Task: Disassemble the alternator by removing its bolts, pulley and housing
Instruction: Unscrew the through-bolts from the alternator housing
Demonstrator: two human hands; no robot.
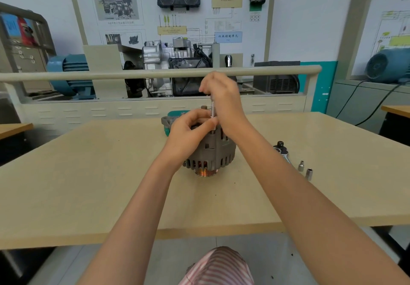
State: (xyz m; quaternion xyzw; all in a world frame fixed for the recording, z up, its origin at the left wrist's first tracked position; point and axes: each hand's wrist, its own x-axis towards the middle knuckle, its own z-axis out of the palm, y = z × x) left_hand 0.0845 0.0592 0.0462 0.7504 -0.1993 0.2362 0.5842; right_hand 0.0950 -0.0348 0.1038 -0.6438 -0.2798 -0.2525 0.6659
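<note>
Presently the grey ribbed alternator point(210, 151) stands pulley-down on the tan worktop point(88, 174), the right hand point(221, 98) clamped on an upright slim steel driver point(213, 116) directly above, the left hand point(190, 129) pinching its lower end.

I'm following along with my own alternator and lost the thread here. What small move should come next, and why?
Probably keep twisting the driver with the right hand to back out a housing bolt. The tool stands upright on the top of the alternator, which rests pulley-down on the table, while the left hand steadies its lower end. The bolt itself is hidden.
</note>
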